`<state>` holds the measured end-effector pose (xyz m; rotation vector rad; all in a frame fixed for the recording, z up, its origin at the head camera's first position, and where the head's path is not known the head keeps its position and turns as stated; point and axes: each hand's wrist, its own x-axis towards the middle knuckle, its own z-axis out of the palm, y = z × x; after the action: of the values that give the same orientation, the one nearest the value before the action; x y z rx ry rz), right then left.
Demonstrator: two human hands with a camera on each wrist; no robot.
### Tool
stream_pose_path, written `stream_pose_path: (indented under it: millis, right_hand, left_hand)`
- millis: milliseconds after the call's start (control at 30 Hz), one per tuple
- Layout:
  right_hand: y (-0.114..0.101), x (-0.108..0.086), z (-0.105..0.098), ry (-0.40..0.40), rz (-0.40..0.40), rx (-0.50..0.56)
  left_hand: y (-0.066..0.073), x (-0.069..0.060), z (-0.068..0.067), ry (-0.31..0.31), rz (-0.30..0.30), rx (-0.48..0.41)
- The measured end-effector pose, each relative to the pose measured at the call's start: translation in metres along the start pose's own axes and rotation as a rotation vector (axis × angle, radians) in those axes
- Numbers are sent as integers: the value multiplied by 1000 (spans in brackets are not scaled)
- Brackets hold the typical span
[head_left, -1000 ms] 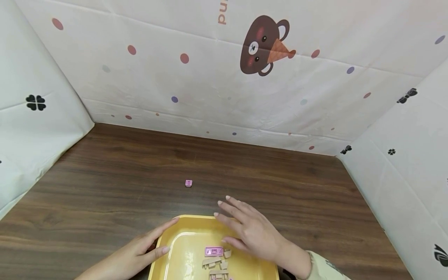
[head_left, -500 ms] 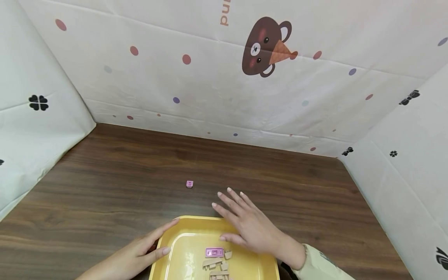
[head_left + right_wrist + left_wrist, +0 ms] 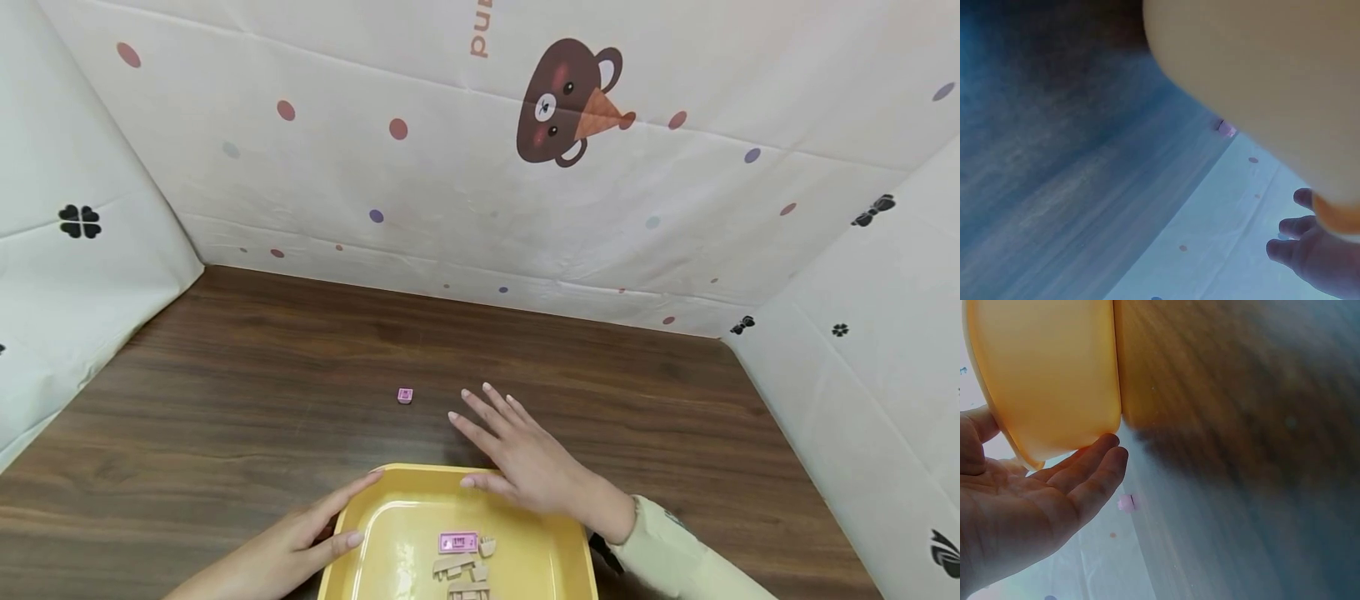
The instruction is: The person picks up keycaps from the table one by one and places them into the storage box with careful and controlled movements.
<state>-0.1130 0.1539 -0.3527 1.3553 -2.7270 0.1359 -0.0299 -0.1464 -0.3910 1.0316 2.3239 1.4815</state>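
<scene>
My left hand [image 3: 303, 537] grips the left side of the yellow tray [image 3: 427, 477], thumb over the rim and fingers along the outer wall. In the left wrist view, the fingers [image 3: 1094, 469] lie against the tray's outside. My right hand [image 3: 528, 471] is over the tray's far right rim, fingers spread and fairly straight, holding nothing; whether it touches the rim I cannot tell. Inside the tray lie a pink rectangular piece [image 3: 458, 542] and several small beige pieces [image 3: 453, 567]. One small pink block [image 3: 405, 396] sits on the table beyond the tray.
Dark wood-grain table [image 3: 247, 400] extends around the tray. A white printed sheet [image 3: 337, 167] encloses the back and both sides. In the right wrist view a blurred beige surface [image 3: 1260, 69] hides much of the scene. The tray's near part falls below the head view.
My right hand has moved forward and slightly left over the far rim, its fingers spreading toward the table beyond. The left hand stays on the tray, and the pink block has not moved.
</scene>
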Motion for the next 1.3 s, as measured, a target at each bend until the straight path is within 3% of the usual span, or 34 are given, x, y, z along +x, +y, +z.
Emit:
stream_pose_path:
  millis: [267,633,967,1300]
  right_hand:
    - [8,15,-2,-12,12,39]
    - [22,36,-2,9,7,50]
    - [30,50,-1,22,5,66]
    - [41,65,7,1,-10,97]
  left_hand:
    - [0,0,0,-6,-3,-14]
    - [-1,0,1,40,8,87]
    - [0,0,-1,-9,-51,5]
    - [-1,0,-1,-22,-18,-43]
